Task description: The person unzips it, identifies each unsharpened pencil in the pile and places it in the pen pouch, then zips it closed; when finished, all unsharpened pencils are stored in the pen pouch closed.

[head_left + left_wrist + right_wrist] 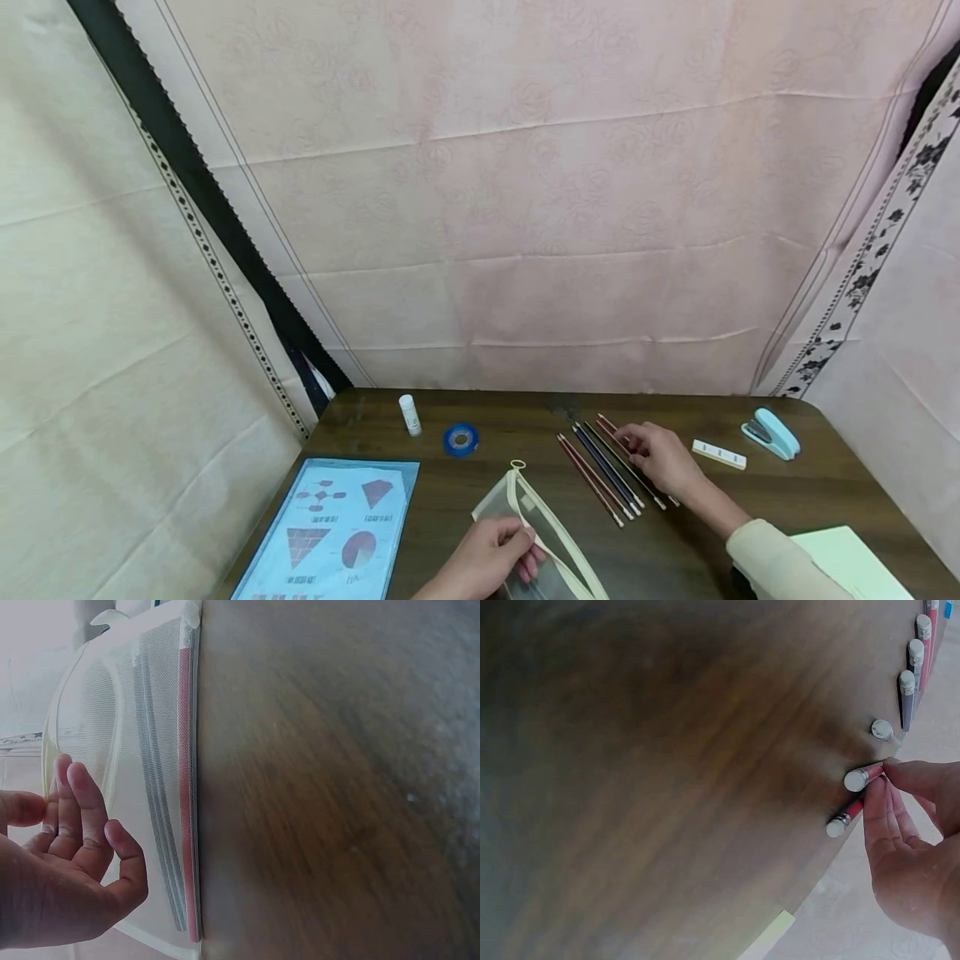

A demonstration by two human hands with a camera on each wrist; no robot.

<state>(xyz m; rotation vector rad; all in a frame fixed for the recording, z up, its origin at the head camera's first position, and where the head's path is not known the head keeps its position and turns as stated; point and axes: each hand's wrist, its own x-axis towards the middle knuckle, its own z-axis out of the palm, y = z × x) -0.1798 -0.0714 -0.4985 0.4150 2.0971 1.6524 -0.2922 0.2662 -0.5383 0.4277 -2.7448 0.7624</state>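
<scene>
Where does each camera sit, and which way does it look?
Head: on the person's head, looking forward and down at the table; left hand, right hand and right sleeve show.
Left wrist: on that wrist, facing the pouch; the left hand shows, pinching its edge.
Right wrist: on that wrist, facing pencils on the table; the right hand shows, pinching one.
Shared: head and right wrist both show the right hand and pencils.

- Dark brown wooden table [360, 437], its grain visible, far corners rounded.
- Behind it, a pale pinkish cloth [570, 208] with horizontal creases and a faint rose pattern.
- At left, a cream cloth [112, 333] edged with black dots, beside a slanting dark strip [180, 158].
- At right, a whitish cloth [907, 350] with a black floral border [862, 283].
- Soft, pale light.
</scene>
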